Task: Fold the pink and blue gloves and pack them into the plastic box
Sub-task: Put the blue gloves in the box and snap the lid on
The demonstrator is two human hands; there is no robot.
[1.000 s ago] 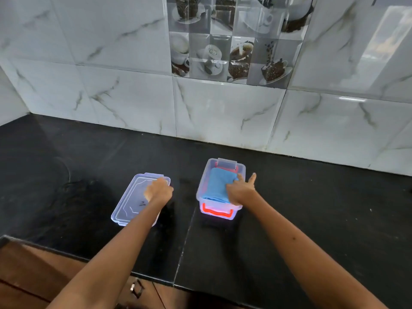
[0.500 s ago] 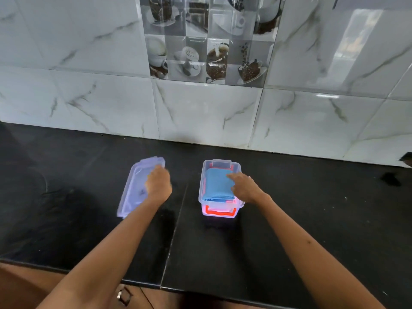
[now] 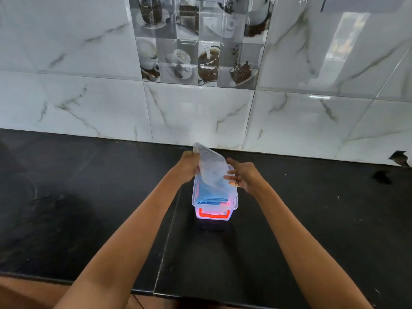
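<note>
Holding clear rectangular plastic lid (image 3: 211, 169) tilted over clear plastic box (image 3: 214, 202) mid black tabletop (image 3: 89, 208); left hand (image 3: 188, 167) clamped on its far-left edge, right hand (image 3: 244, 176) fingers spread against right edge. Folded blue glove (image 3: 210, 194) and pink glove (image 3: 223, 203) lie inside. Lid's long axis runs near-far, matching box, directly below.

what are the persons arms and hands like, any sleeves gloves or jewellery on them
Both forearms are bare as far as the picture shows, with no sleeves in view. The left hand and right hand wear no gloves, and no rings, bracelets or watch show at either wrist. Nails are too small to judge.
</note>
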